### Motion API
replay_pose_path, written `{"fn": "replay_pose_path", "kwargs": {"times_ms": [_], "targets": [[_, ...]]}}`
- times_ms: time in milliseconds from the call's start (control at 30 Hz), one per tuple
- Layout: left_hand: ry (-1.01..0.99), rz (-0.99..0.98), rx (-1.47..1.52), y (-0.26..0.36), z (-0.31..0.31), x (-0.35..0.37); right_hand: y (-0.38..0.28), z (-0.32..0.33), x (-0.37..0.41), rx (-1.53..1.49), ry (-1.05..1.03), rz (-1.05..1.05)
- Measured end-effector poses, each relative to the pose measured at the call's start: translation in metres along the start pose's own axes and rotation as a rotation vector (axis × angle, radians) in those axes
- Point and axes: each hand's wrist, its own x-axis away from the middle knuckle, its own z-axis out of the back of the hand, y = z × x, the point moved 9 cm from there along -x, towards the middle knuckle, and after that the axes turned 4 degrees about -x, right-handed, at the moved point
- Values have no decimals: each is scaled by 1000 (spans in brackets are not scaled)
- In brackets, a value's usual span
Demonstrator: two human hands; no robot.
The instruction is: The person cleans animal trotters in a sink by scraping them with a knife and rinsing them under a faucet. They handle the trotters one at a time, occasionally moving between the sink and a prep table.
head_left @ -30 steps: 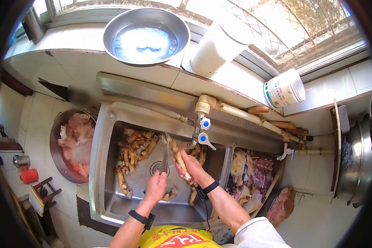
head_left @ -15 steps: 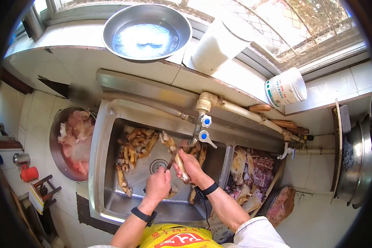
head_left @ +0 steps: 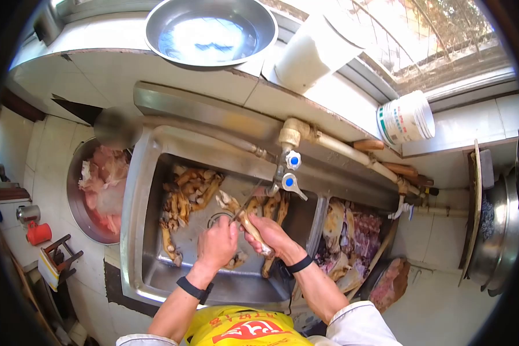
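Note:
My left hand [head_left: 216, 247] is closed around the handle of a knife [head_left: 246, 206], over the middle of the sink [head_left: 131, 242]. The blade slants up and right, against the trotter [head_left: 256, 236] that my right hand [head_left: 277, 233] grips. This trotter is pale yellow and slants down to the right, its lower end sticking out below my fingers. A heap of browned trotters [head_left: 181, 196] lies in the left of the basin, with several more around and behind my right hand. My left hand hides part of the drain.
Taps with blue-centred handles [head_left: 293, 160] stand just beyond my hands. A second basin holds meat pieces [head_left: 360, 236]. Pale meat fills a metal pot [head_left: 78, 216] at left. A water-filled bowl [head_left: 155, 43] and white buckets [head_left: 412, 118] stand on the ledge.
The view has shifted slightly. My right hand and the trotter have tilted a little, and the knife blade now shows more clearly across the trotter. Both hands keep their hold.

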Motion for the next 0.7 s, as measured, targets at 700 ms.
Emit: {"fn": "replay_pose_path", "kwargs": {"times_ms": [700], "targets": [[-23, 62, 10, -23, -4, -11, -28, 7, 25, 702, 357, 512]]}}
